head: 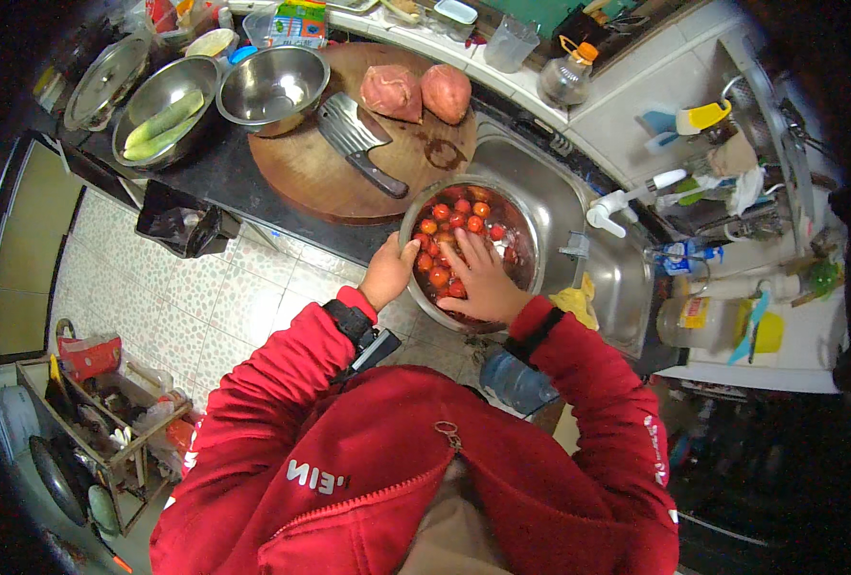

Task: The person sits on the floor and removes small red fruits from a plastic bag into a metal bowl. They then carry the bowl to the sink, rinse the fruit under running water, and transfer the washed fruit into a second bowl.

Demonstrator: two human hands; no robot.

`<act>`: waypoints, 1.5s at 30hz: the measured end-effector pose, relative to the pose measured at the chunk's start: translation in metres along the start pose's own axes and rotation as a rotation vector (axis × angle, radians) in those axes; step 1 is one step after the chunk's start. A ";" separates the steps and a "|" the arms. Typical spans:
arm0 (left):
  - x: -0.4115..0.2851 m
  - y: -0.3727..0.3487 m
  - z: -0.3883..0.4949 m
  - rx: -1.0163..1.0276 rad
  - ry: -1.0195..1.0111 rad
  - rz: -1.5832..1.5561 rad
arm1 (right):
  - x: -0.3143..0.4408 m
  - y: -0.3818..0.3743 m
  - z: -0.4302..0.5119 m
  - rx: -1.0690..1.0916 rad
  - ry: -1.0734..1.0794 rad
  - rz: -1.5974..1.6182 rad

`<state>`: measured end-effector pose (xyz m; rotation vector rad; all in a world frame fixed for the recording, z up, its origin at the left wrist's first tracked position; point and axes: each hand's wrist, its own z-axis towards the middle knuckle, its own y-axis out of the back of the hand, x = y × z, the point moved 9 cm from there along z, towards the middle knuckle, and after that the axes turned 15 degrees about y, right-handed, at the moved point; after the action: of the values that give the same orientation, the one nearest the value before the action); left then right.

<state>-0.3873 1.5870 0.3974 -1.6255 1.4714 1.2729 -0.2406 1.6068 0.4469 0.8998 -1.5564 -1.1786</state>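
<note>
A stainless steel bowl (538, 253) of water and small red tomatoes (440, 277), apparently cherry tomatoes, is at the near left edge of the sink. My left hand (389, 270) grips its left rim, thumb on the inner side. Inside the bowl, my right hand (483, 279) lies palm down over the tomatoes with its fingers spread. It hides some of them, and I see nothing held in it.
Left of the sink, a round wooden chopping board (303, 169) carries a cleaver (357, 140) and two sweet potatoes (445, 93). Farther left are a steel bowl (274, 86) and another bowl (210, 72) with green gourds (163, 126). A white faucet (607, 213) juts over the double sink (616, 287).
</note>
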 end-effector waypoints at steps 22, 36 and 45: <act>-0.005 0.002 -0.003 0.010 0.019 0.042 | -0.021 0.003 -0.013 0.011 -0.263 0.128; -0.005 0.001 -0.004 0.028 0.002 0.000 | -0.015 0.018 -0.032 -0.079 -0.117 0.006; -0.013 0.005 -0.003 0.031 -0.045 0.039 | -0.095 0.047 -0.114 -0.480 -0.804 -0.005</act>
<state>-0.3901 1.5883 0.4110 -1.5456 1.4952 1.2937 -0.1056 1.6776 0.4782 0.0895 -1.7319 -1.9528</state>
